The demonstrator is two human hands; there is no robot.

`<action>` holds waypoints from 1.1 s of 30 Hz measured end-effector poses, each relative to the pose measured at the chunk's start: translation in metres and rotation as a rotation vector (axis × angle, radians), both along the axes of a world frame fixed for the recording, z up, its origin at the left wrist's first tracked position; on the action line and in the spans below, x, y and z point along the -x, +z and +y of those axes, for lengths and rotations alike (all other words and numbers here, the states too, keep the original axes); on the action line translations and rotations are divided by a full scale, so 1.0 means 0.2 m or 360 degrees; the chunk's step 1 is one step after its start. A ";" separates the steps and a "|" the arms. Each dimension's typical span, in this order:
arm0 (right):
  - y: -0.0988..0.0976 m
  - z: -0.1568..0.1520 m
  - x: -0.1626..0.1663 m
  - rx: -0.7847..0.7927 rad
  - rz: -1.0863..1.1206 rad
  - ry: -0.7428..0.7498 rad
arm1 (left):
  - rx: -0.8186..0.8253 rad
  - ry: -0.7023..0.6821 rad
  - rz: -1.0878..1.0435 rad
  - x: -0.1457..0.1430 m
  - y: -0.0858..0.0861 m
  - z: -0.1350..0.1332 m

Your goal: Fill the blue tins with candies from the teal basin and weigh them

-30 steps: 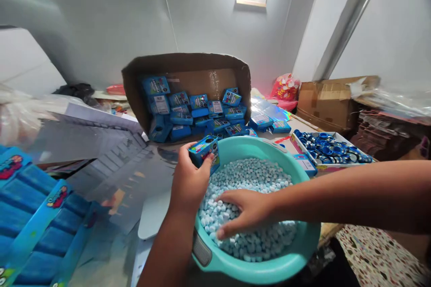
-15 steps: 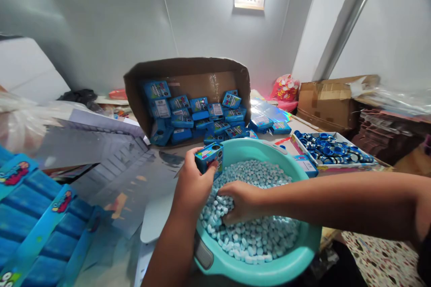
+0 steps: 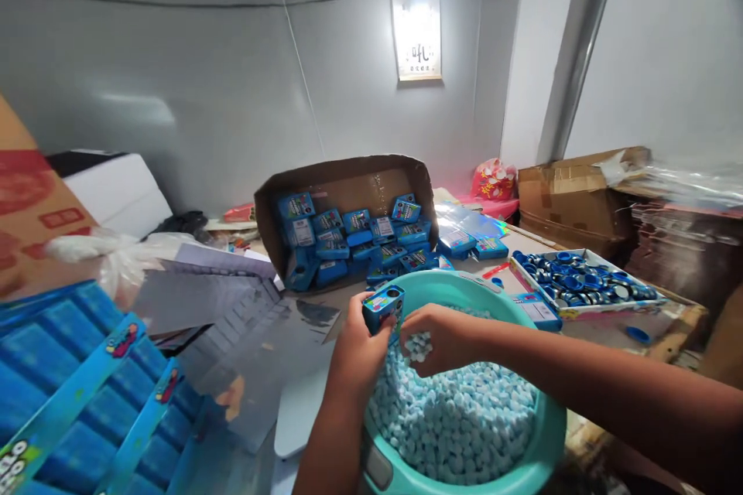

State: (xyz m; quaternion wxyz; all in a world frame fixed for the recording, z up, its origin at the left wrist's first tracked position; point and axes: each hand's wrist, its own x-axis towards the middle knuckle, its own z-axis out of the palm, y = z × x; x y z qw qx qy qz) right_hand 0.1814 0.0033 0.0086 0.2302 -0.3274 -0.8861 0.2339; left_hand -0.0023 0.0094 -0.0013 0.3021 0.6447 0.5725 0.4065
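My left hand [image 3: 361,344] is closed round a small blue printed tin [image 3: 383,308], held upright at the left rim of a turquoise basin [image 3: 551,418]. A dark round opening shows in the tin's top. My right hand [image 3: 444,339] is curled round a handful of pale blue candies [image 3: 418,346], just right of the tin and above the basin. Loose candies [image 3: 458,425] of the same kind fill much of the basin. Behind it, a cardboard box [image 3: 348,179] lies on its side with several blue tins [image 3: 355,223] inside.
A shallow tray [image 3: 580,309] of blue caps stands at the right, with a loose cap [image 3: 638,335] near it. Packed blue display boxes [image 3: 75,371] fill the lower left. A brown carton [image 3: 566,193] stands at the back right.
My right hand has risen out of the candies with a handful and is now beside the tin. The left hand still holds the tin. The camera view has tilted up and shifted.
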 end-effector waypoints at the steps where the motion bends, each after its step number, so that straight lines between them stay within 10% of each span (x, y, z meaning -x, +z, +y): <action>1: 0.02 0.00 -0.01 0.0057 0.0156 -0.0029 | 0.0015 -0.0010 0.0005 0.00 0.00 0.00; 14: 0.17 0.39 0.18 0.0871 0.1921 -0.0405 | 0.0076 -0.0209 0.0010 0.00 0.01 -0.03; 33: 0.10 0.32 0.16 0.1167 0.1997 -0.0518 | -0.0011 -0.0342 0.0147 -0.01 0.02 -0.04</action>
